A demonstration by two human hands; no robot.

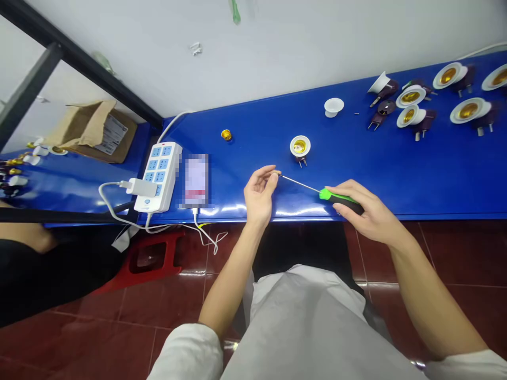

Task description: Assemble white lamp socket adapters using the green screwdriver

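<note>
My right hand (366,211) is wrapped round the green and black handle of a screwdriver (341,199), whose thin shaft points left. At the tip of that shaft, my left hand (261,192) has thumb and fingers pinched together; whatever small thing is between them is too tiny to make out. Just beyond the shaft, a lamp socket (300,146) with a white flared rim, gold screw shell and plug pins rests on the blue table (257,142). A loose gold threaded shell (226,135) lies to the left, and a white flared collar (334,107) stands farther back.
Several plug-in lamp sockets (469,111) occupy the right end. On the left are a white power strip (160,174) with a charger and a phone (196,180) on its cable. Behind a black frame (29,95) sits an open cardboard box (95,132). Another person's arm (27,236) shows far left.
</note>
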